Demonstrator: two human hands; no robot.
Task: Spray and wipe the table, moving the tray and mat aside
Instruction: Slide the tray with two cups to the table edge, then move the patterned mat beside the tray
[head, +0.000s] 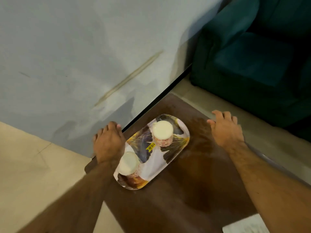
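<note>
A patterned oval tray (pixel 170 153) lies on a dark brown surface (pixel 202 174) with rounded corners; I cannot tell whether this surface is the mat or the bare tabletop. Two cream cups stand upside down on the tray, one at its far end (pixel 162 132) and one at its near end (pixel 128 163). A yellow price sticker (pixel 151 146) sits between them. My left hand (pixel 108 142) rests at the brown surface's left edge, fingers curled over it, partly covering the tray's left rim. My right hand (pixel 225 130) lies on the right edge with its fingers spread, apart from the tray.
A pale wall (pixel 75 56) rises right behind the table's far-left side. A dark teal sofa (pixel 252 61) stands at the far right on beige floor tiles (pixel 25 165). Something white (pixel 244 224), cloth or paper, lies at the near right.
</note>
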